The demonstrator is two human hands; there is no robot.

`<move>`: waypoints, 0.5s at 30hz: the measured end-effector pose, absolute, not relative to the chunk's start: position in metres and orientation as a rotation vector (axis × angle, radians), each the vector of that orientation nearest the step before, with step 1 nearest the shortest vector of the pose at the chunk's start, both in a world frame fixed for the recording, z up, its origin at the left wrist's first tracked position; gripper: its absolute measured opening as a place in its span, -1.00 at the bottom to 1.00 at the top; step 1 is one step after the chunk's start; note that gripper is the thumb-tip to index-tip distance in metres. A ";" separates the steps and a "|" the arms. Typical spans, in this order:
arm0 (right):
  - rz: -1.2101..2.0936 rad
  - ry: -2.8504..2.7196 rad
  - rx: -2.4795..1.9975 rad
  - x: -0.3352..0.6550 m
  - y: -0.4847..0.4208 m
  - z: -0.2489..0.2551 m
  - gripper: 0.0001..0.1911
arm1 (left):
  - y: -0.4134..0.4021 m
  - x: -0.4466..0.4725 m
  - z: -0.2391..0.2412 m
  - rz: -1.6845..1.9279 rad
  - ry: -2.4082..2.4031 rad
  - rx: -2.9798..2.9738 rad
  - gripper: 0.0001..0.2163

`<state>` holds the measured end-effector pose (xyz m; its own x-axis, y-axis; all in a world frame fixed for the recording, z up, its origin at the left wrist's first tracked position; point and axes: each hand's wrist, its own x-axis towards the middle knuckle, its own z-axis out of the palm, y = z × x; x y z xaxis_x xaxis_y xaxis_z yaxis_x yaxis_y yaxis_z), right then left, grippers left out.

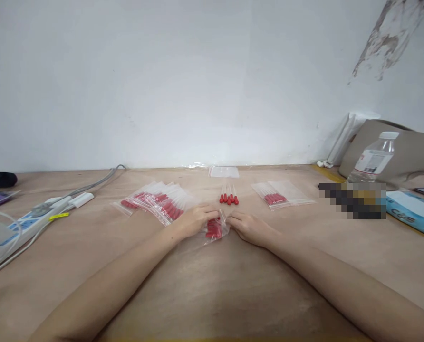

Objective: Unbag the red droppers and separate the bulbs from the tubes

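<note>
Between my hands is a clear zip bag (217, 231) with several red-bulbed droppers inside. My left hand (197, 219) lies over its left part with the fingers curled onto it. On its right edge, my right hand (246, 227) has its fingertips pinched together at the plastic. Just beyond my hands, several loose droppers (229, 195) lie side by side, red bulbs toward me and clear stems pointing away. To the left, filled dropper bags (155, 202) overlap in a fan. Another bag of droppers (275, 197) lies flat to the right.
A small stack of empty bags (224, 172) lies by the wall. At left runs a power strip (26, 225) with cables. On the right stand a water bottle (372, 159) and a grey-beige bag (411, 147), near a blue tissue pack (411, 218).
</note>
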<state>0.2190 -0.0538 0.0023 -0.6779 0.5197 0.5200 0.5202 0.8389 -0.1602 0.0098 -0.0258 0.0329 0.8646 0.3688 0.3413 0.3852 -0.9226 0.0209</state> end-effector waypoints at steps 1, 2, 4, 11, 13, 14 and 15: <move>0.019 -2.450 -0.769 0.221 -0.053 0.004 -0.73 | -0.025 0.007 0.034 -0.557 -0.648 -3.015 -0.77; 0.032 -2.445 -0.762 0.223 -0.053 0.005 -0.75 | -0.024 0.004 0.034 -0.580 -0.678 -3.042 -0.75; 0.032 -2.454 -0.710 0.226 -0.054 0.008 -0.81 | -0.023 0.002 0.035 -0.622 -0.680 -3.085 -0.73; 0.359 -2.441 -0.687 0.225 -0.059 0.011 -0.76 | -0.038 0.008 0.036 -0.728 -0.848 -3.095 -0.78; 0.473 -2.340 -0.767 0.222 -0.059 0.009 -0.76 | -0.047 0.004 0.037 -0.771 -0.965 -3.098 -0.72; 0.523 -2.292 -0.806 0.220 -0.058 0.009 -0.76 | -0.052 0.000 0.036 -0.779 -1.008 -3.105 -0.66; 0.575 -2.255 -0.840 0.217 -0.057 0.008 -0.76 | -0.056 -0.005 0.036 -0.777 -1.043 -3.113 -0.61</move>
<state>0.2169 -0.0574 0.0076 -0.5799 0.6961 0.4233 0.4084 0.6980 -0.5882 -0.0046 -0.0562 0.0358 0.7070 0.6158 0.3479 0.5098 -0.7846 0.3529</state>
